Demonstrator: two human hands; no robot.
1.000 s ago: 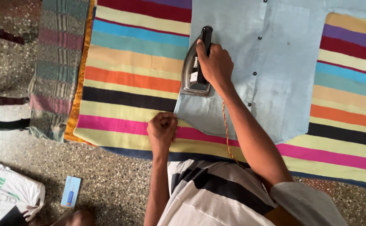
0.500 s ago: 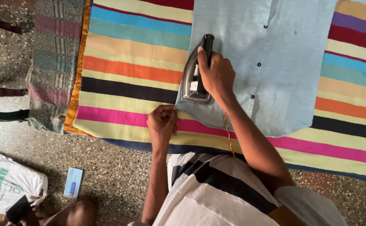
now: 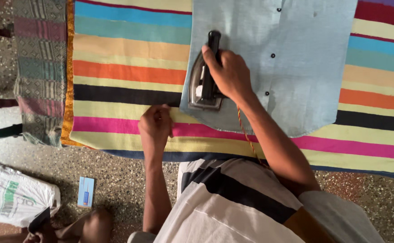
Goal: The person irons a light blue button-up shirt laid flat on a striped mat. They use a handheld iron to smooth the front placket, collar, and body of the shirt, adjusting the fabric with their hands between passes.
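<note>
My right hand grips the black handle of a metal iron. The iron rests flat on the lower left part of a light blue buttoned shirt. The shirt lies spread on a bright striped cloth. My left hand has its fingers curled closed and rests on the striped cloth, just left of the shirt's bottom corner. I cannot see anything pinched in it. An orange braided cord runs from the iron along my right forearm.
A woven patterned cloth hangs over the left edge of the work surface. On the speckled floor lie a white printed sack and a small blue card. A person's bare knee shows at the bottom left.
My left hand has moved left, off the shirt's corner it pinched before. The iron has slid slightly toward the shirt's left edge.
</note>
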